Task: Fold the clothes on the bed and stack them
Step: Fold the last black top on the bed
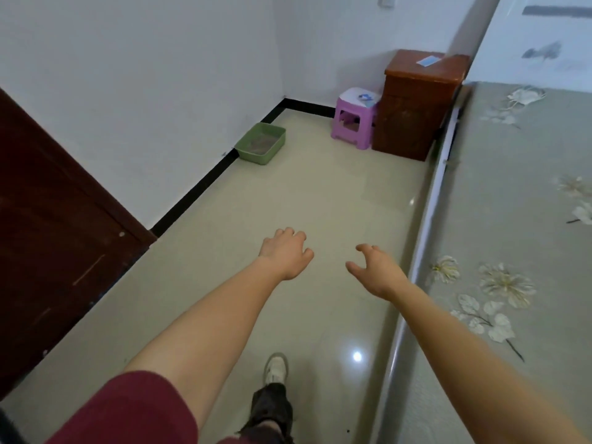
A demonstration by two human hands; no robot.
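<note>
The bed (525, 193) runs along the right side, covered by a grey-green sheet with white flower prints. No clothes show on the part of it in view. My left hand (286, 253) is stretched out over the pale floor, fingers curled loosely and holding nothing. My right hand (376, 272) reaches forward beside it, close to the bed's left edge, fingers spread and empty. Both bare forearms extend from the bottom of the frame.
A dark wooden door (54, 238) stands at the left. A green tray (261, 142) sits by the wall. A pink stool (354, 118) and a brown cabinet (416, 104) stand at the bed's far end. My foot in a white shoe (275, 368) is on the floor.
</note>
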